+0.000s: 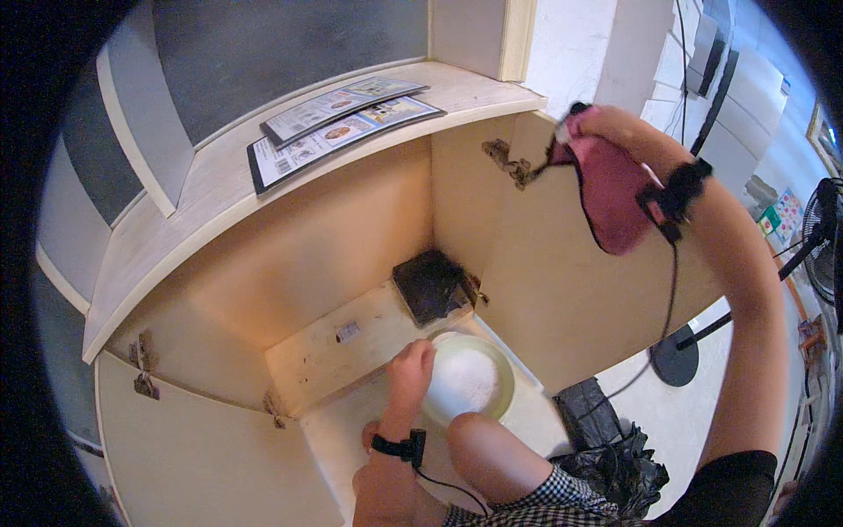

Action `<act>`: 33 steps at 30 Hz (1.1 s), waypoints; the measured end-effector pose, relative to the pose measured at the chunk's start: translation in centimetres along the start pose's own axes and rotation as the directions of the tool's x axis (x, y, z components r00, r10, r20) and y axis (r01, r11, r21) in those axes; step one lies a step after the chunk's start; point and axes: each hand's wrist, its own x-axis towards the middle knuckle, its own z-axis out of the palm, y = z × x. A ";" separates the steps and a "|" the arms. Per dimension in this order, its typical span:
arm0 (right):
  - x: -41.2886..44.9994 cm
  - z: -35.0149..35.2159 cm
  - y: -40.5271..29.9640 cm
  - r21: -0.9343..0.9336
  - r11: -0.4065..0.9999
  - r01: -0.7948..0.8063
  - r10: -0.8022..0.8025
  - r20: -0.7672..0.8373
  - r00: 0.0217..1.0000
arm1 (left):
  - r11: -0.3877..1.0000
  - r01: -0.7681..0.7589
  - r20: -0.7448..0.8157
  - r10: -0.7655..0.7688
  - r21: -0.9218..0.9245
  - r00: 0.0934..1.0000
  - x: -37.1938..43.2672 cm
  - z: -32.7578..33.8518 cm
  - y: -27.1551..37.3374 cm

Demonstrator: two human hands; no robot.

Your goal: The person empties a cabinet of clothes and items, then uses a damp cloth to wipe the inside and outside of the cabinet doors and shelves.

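Observation:
My right hand point(583, 125) is raised to the top of the open cabinet door point(579, 303). It grips a dark pink cloth point(612, 204) with a dark edge, which hangs down in front of the door. Down low, my left hand point(409, 372) is closed at the rim of a pale green basin point(504, 395). The basin holds white suds point(464, 379) and stands on the floor by my knee. Before me is the open cabinet point(342, 237), with tan inner walls and stained floor boards. A black square panel point(431, 286) lies in its far right corner.
Two printed sheets point(342, 132) with dark borders lie on the curved top point(474, 92). Another door point(211, 454) stands open at left, with rusty hinges point(145, 369). A black plastic bag point(625, 454), a fan point(823, 237) and its round base point(674, 356) are at right. Cables run from both wrist straps.

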 end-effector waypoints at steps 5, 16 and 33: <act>-9.1 -4.9 3.5 0.046 0.979 -0.200 0.196 0.078 0.978 | 0.998 0.003 -0.025 -0.004 -0.055 1.000 0.9 -0.3 0.8; 0.8 -1.2 0.2 0.009 0.969 -0.246 0.246 0.009 0.969 | 0.999 0.010 0.086 -0.013 0.033 0.996 0.7 -0.5 1.9; -3.6 -4.2 3.7 0.041 0.851 -0.523 0.513 0.145 0.846 | 0.997 0.009 0.071 -0.014 0.073 0.997 -0.2 -0.7 0.6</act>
